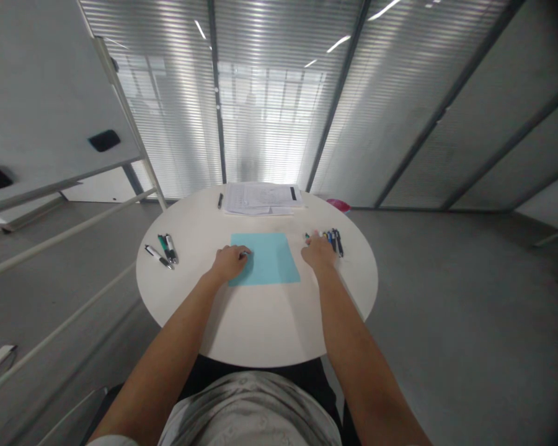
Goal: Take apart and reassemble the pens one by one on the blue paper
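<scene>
Pens (337,242) are bunched beside the right fingers (313,241), whose grip cannot be told; a small object (245,253) is held by closely curled left fingers (236,251).

Free passage over the near tabletop (260,328) to the blue sheet (272,260); pens (172,249) either side, papers (258,198) beyond.

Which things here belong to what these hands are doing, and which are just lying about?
Seemingly in use:
pen-like item, mostly hidden, in the left hand
blue sheet, partly under that hand
right-side pens at the right hand
perhaps the three pens on the left

Seemingly just lying about:
papers at the back
dark pen beside them
</scene>
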The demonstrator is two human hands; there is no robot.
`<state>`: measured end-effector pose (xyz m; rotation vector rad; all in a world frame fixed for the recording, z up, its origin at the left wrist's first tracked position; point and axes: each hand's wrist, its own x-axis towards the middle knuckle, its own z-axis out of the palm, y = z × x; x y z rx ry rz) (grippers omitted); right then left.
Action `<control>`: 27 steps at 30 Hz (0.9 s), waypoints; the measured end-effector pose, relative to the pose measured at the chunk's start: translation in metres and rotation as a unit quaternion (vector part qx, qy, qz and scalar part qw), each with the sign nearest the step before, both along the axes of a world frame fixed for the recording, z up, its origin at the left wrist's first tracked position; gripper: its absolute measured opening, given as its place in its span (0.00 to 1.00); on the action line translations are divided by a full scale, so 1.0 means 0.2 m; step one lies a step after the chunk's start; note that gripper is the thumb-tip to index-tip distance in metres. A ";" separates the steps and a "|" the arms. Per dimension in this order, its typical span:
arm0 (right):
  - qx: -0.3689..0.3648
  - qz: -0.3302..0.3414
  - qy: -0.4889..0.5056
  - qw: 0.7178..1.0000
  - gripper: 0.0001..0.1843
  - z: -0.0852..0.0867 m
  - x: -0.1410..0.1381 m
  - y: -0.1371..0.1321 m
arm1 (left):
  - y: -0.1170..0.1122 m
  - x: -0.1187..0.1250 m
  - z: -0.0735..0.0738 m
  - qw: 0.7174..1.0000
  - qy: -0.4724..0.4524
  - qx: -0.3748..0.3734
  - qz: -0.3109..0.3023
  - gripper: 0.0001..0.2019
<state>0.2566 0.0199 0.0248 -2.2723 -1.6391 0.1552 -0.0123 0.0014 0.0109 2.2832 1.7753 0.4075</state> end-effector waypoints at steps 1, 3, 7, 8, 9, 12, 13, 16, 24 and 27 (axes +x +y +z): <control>-0.001 0.000 -0.001 1.000 0.19 0.00 0.00 0.00 | 0.00 0.00 0.00 1.000 0.000 -0.001 0.001 0.19; 0.005 -0.004 -0.005 1.000 0.19 0.00 -0.01 -0.01 | 0.00 0.00 0.00 1.000 0.002 -0.003 0.004 0.19; 0.020 -0.009 -0.008 1.000 0.18 0.00 0.00 0.00 | 0.00 0.00 0.00 1.000 0.003 0.000 0.001 0.19; 0.021 -0.010 -0.007 1.000 0.19 0.00 0.00 0.00 | 0.00 0.00 -0.01 1.000 0.002 0.002 0.000 0.19; 0.021 -0.010 -0.005 1.000 0.19 0.00 0.00 0.00 | 0.01 -0.01 -0.01 1.000 0.001 0.004 -0.002 0.19; 0.019 -0.013 0.004 1.000 0.19 0.00 0.01 -0.01 | 0.01 -0.01 -0.02 1.000 0.000 0.007 -0.002 0.19; 0.019 -0.014 0.007 1.000 0.19 0.00 0.01 -0.01 | 0.01 -0.01 -0.02 1.000 0.000 0.009 -0.002 0.19; 0.041 -0.012 0.005 0.999 0.18 0.02 -0.01 -0.01 | 0.02 -0.01 -0.03 1.000 -0.002 0.012 -0.005 0.19; 0.130 0.263 0.039 0.955 0.18 0.00 -0.24 -0.04 | 0.03 0.01 -0.02 1.000 0.001 0.015 -0.005 0.18; 0.069 0.354 0.023 0.932 0.14 -0.03 -0.29 -0.06 | 0.03 0.02 -0.01 1.000 0.001 0.020 -0.005 0.18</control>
